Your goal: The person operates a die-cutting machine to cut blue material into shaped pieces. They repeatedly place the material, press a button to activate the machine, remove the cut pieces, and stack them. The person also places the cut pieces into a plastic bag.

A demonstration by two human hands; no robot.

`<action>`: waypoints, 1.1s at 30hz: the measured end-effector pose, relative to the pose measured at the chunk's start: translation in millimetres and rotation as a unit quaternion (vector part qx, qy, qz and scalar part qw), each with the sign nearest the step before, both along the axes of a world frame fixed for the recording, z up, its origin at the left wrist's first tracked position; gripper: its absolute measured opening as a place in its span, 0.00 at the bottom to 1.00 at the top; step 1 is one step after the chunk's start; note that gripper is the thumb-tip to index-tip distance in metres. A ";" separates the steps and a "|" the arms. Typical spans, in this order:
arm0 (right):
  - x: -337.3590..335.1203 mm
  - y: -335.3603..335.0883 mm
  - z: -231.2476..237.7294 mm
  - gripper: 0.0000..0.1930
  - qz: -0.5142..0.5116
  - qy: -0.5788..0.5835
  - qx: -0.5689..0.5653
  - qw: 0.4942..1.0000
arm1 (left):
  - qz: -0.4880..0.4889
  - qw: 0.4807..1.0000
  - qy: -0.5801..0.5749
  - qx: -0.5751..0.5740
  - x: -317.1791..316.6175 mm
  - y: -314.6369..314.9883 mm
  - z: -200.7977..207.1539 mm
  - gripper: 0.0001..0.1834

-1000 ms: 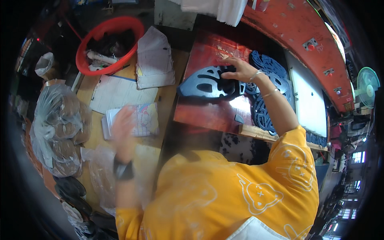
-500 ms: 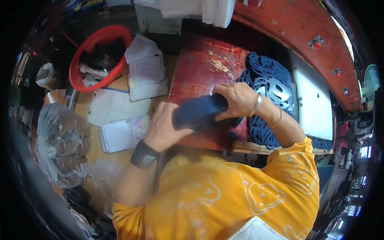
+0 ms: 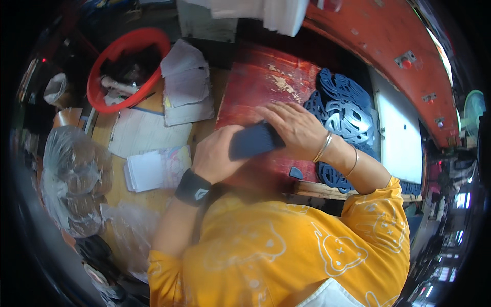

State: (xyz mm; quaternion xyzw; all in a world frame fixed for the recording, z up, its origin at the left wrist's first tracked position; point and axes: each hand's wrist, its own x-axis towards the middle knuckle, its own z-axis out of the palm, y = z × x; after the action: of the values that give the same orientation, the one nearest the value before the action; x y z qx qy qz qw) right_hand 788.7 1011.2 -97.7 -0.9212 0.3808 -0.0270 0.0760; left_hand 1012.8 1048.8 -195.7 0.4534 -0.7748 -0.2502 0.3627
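Above the red worn board [image 3: 250, 66], I hold a dark blue block [image 3: 251, 140] whose side shows fine ridges, like thin flat pieces stacked together. My left hand [image 3: 214, 153], with a black wristband, is closed round its left end. My right hand [image 3: 299, 128], wearing two bangles, lies against the right end with its fingers stretched over the top; its thumb is hidden. A small dark blue piece [image 3: 295, 172] lies on the board below my right hand. Dark blue sheets with curved cut-outs [image 3: 348, 117] are heaped to the right.
At the left stand a red basin [image 3: 97, 100] with mixed items and a clear bag of round brown things [image 3: 76, 179]. Papers [image 3: 186, 92] and a stack of white cards [image 3: 146, 171] lie between. A wooden strip [image 3: 322, 190] edges the board; a red machine panel [image 3: 383, 46] rises at the far right.
The block has turned slightly, showing its ridged side more clearly. My right fingers have moved from gripping its end to lying over it, and the small piece is now in fuller view.
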 end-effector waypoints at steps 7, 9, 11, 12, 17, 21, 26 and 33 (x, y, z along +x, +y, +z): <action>44.0 -15.1 14.5 0.35 0.153 0.053 -0.033 0.986 | 0.013 1.000 -0.012 0.001 6.9 13.4 -2.0 0.31; 55.8 -12.0 19.7 0.34 0.237 0.053 -0.078 0.967 | 0.024 0.998 -0.024 -0.049 20.7 30.1 4.3 0.31; 79.6 -5.0 22.5 0.36 0.276 0.017 0.023 0.961 | 0.068 0.995 -0.051 -0.056 43.7 54.6 15.7 0.32; 97.6 -0.3 23.9 0.37 0.276 -0.020 0.118 0.954 | 0.088 0.993 -0.041 -0.069 58.8 69.2 23.3 0.31; 190.6 36.4 41.6 0.36 0.384 -0.039 0.231 0.893 | 0.228 0.972 -0.051 -0.021 127.5 165.3 71.4 0.32; 266.4 62.6 41.4 0.36 0.436 0.023 0.352 0.828 | 0.437 0.885 0.046 -0.154 173.6 279.8 67.1 0.40; 334.6 103.5 25.9 0.39 0.311 0.033 0.657 0.686 | 0.622 0.775 0.037 0.104 174.9 376.2 -45.6 0.44; 393.9 159.3 -35.6 0.31 0.160 0.185 0.788 0.564 | 0.638 0.686 -0.190 0.295 115.4 393.6 -145.7 0.38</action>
State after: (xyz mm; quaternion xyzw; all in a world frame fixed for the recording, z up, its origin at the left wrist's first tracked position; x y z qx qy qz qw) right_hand 1182.6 1170.6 -133.3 -0.5260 0.1025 0.4675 0.7030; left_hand 1128.2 1442.3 -341.4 0.9595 -0.2376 -0.0821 0.1273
